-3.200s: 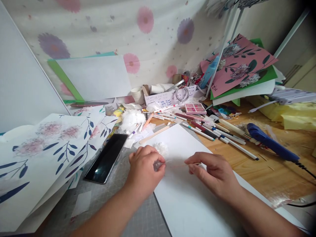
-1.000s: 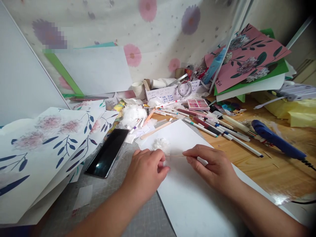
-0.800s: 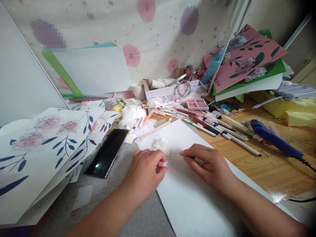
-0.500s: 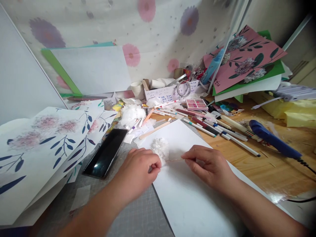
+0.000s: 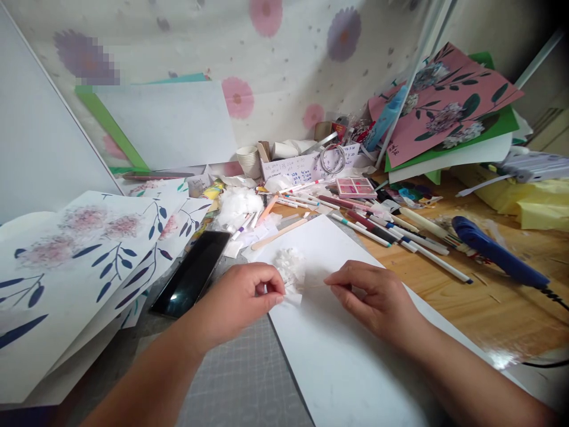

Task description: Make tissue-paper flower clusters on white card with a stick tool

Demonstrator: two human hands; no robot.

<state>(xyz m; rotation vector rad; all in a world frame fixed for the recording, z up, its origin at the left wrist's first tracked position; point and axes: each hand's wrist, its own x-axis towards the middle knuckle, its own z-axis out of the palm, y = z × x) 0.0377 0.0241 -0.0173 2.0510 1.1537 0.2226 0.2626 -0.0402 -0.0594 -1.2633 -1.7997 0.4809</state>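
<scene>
My left hand pinches a small piece of thin white paper between thumb and forefinger. Facing it, my right hand has its fingertips closed on a thin wooden stick, which points left toward the paper piece. Just behind the fingertips, a ruffled white paper flower lies on a large white sheet. A dark smartphone rests to the left, close to my left hand.
Several markers and a blue glue gun lie on the right. At the left are flower pictures. Cotton fluff, paper cups and a palette stand at the back. A grey mat is in front.
My left hand has drawn slightly left and up, and the white paper piece in its pinch shows more. My right hand stays nearly in place with the stick.
</scene>
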